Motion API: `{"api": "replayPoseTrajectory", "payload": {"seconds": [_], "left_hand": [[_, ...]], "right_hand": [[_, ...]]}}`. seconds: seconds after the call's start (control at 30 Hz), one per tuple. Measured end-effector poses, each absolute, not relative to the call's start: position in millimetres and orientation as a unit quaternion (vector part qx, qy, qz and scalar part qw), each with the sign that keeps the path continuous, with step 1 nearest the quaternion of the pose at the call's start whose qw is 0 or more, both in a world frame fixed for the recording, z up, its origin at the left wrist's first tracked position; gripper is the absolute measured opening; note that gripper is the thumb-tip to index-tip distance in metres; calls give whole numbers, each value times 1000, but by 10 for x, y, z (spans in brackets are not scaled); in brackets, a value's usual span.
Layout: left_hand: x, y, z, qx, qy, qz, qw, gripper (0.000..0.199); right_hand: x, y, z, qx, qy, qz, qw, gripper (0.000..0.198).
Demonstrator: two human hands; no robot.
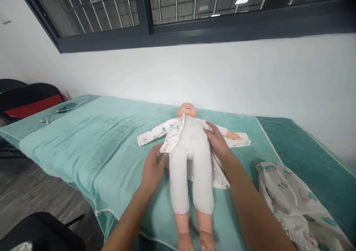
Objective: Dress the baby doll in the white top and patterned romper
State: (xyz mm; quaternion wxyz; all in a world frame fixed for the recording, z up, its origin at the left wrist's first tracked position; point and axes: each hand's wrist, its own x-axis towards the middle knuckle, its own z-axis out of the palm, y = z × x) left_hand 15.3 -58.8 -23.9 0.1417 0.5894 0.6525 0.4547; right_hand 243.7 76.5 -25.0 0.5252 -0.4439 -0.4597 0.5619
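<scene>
Head view: beyond the left end of the green cloth-covered surface (83,143) stands at least one black and red chair (35,108), and one thin cable (62,109) lies near the far left corner. Further right, the left hand (152,166) is at the lower front corner of a printed shirt (175,133), thumb and fingers curved about the hem; whether this grip pinches the cloth, I cannot tell. One doll (191,134) lies face up between the two hands, right of the surface's middle, head close to the far edge and feet toward the near edge, so its long axis runs nearly straight away from the person. Its trunk lies to the right of the left grip and just to the left of the right one. The right hand (218,143) is nearer the chest, fingers against the doll's side; whether that grip clasps any cloth is unclear. Of the shirt's two sleeves, one covers the arm toward the left end, while the other lies flat beneath the second arm. One more printed garment (292,199) lies toward the near right corner, well apart from the doll.
</scene>
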Motion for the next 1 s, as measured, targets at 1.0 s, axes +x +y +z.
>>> {"api": "replayPoseTrajectory", "payload": {"seconds": [1.0], "left_hand": [[543, -562, 19, 707, 523, 468, -83, 23]], "right_hand": [[2467, 786, -316, -457, -488, 541, 510, 65]]}}
